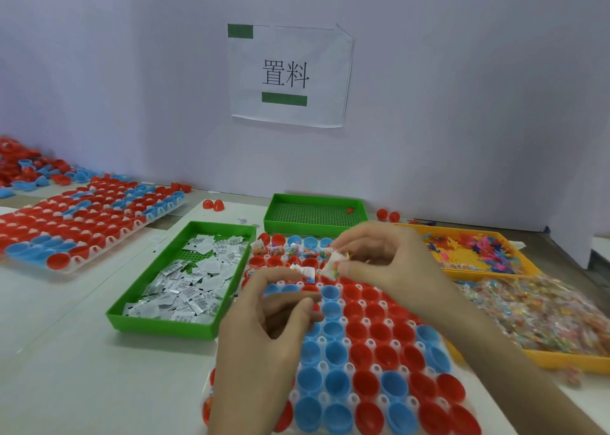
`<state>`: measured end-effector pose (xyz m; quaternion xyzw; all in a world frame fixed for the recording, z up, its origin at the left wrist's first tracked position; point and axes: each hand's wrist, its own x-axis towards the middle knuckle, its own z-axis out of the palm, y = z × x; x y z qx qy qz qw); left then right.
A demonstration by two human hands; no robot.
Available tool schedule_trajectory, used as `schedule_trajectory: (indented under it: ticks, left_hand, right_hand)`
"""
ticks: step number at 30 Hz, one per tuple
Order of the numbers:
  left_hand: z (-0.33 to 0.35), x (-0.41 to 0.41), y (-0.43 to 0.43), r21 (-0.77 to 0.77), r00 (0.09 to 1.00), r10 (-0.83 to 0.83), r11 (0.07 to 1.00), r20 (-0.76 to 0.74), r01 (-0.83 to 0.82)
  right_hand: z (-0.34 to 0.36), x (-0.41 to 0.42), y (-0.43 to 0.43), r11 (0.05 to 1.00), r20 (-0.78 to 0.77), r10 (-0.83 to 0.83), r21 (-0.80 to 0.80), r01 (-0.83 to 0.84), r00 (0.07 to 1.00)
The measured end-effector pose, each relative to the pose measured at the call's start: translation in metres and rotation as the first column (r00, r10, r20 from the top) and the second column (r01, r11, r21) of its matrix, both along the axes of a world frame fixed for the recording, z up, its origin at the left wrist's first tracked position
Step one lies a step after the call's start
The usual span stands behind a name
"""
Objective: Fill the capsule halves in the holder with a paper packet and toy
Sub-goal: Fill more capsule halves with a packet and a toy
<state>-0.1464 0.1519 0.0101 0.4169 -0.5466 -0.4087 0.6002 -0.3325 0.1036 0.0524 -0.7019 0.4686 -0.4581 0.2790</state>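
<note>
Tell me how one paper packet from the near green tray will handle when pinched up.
The paper packets look thin and flat, so probably very light and slightly floppy. They lie overlapped in the green tray, so lifting one may drag a neighbour. Some look shiny, perhaps slippery.

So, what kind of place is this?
Probably a toy-capsule packing bench: a holder full of capsule halves, a green tray of packets, a yellow tray of toys.

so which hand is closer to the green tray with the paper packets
Left. The left hand hovers just right of the green packet tray; the right hand is farther right.
</note>
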Motion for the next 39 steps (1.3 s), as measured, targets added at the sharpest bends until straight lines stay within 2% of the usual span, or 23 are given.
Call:
schedule_trajectory:
  ticks: [3, 8, 17, 21, 27, 31, 33, 35, 37, 39]
  left_hand:
    - [0.005, 0.007, 0.001, -0.067, 0.994, 0.057, 0.996, -0.095, -0.063]
    - [0.012, 0.011, 0.006, -0.126, 0.972, 0.115, 0.982, -0.205, -0.143]
    - [0.014, 0.019, 0.006, -0.135, 0.958, 0.156, 0.972, -0.241, -0.192]
    - [0.014, 0.022, 0.005, -0.131, 0.957, 0.167, 0.97, -0.239, -0.202]
    - [0.011, 0.031, 0.001, -0.098, 0.954, 0.211, 0.967, -0.214, -0.236]
    - [0.013, 0.047, -0.018, -0.08, 0.972, 0.232, 0.969, -0.029, -0.234]
    - [0.017, 0.059, -0.04, -0.088, 0.969, 0.22, 0.973, 0.114, -0.211]
    - [0.018, 0.074, -0.069, -0.081, 0.951, 0.203, 0.979, 0.235, -0.189]
    - [0.015, 0.089, -0.101, -0.071, 0.892, 0.213, 0.977, 0.397, -0.202]
    - [0.004, 0.102, -0.129, -0.021, 0.766, 0.176, 0.978, 0.618, -0.208]
  right_hand:
    - [-0.008, -0.003, -0.03, 0.979, -0.19, -0.2, -0.067, 0.19, 0.961]
    - [-0.04, -0.001, -0.06, 0.962, -0.389, -0.263, -0.042, 0.268, 0.883]
    - [-0.052, 0.008, -0.075, 0.968, -0.484, -0.235, -0.038, 0.249, 0.843]
    - [-0.055, 0.011, -0.078, 0.965, -0.57, -0.232, -0.036, 0.258, 0.788]
    - [-0.06, 0.012, -0.084, 0.972, -0.602, -0.191, -0.004, 0.237, 0.776]
    - [-0.058, 0.006, -0.082, 0.986, -0.608, -0.118, 0.018, 0.163, 0.785]
    - [-0.055, -0.001, -0.079, 0.991, -0.551, -0.069, 0.06, 0.123, 0.832]
    - [-0.049, -0.012, -0.08, 0.99, -0.487, -0.095, 0.046, 0.134, 0.868]
    - [-0.043, -0.028, -0.084, 0.976, -0.444, -0.205, -0.03, 0.214, 0.872]
    - [-0.038, -0.05, -0.09, 0.94, -0.395, -0.335, -0.083, 0.33, 0.855]
